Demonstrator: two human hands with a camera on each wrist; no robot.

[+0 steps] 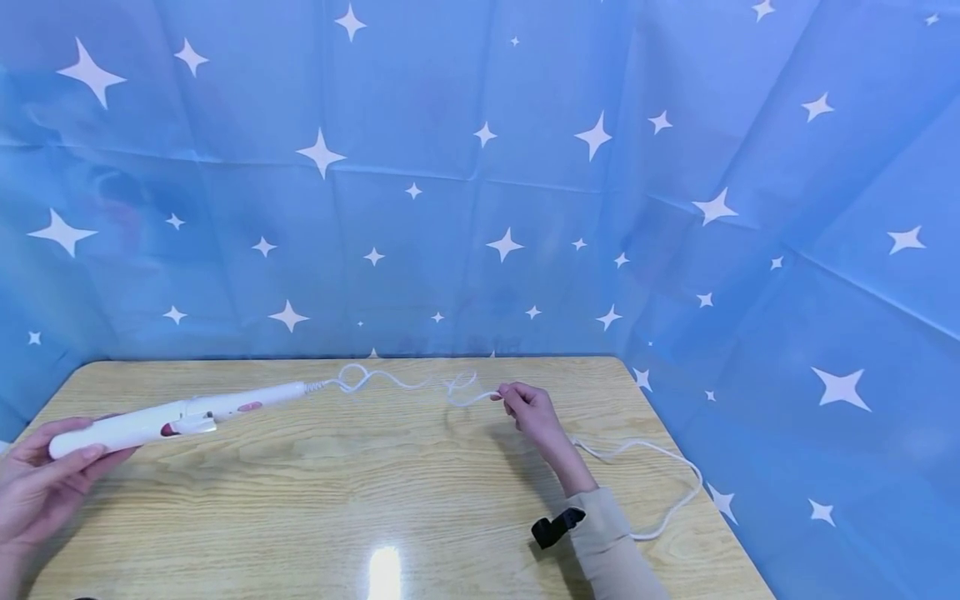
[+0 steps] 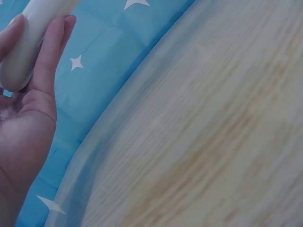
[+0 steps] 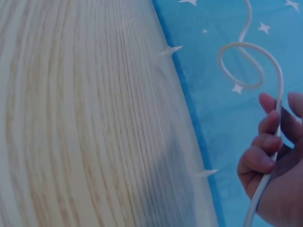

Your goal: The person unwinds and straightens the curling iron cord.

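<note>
The white, wand-shaped appliance with a rounded end (image 1: 138, 427) is over the left part of the table, inclined so that its cord end sits farther back and to the right. Your left hand (image 1: 47, 487) grips the rounded end between the thumb and the bent fingers. Along the body, note the short protruding lever (image 1: 197, 426) and, near it, dark pink areas on the housing. At the far end, a spiral white cord sleeve (image 1: 314, 386) leads into the thin, glossy white cord (image 3: 280, 80). The cord runs in loose loops to your right hand (image 1: 532, 414), whose curled fingers pinch it; the right wrist view shows it crossing the fingers, with one loop just beyond the fingertips. A further length of cord emerges beside your right forearm and arcs over the right side of the table. On your right wrist, a small black device (image 1: 558, 527) sits by the beige sleeve cuff (image 1: 602, 517). The pale wood-grain table (image 1: 337, 500) meets a blue curtain printed with white four-pointed stars (image 1: 420, 279).
</note>
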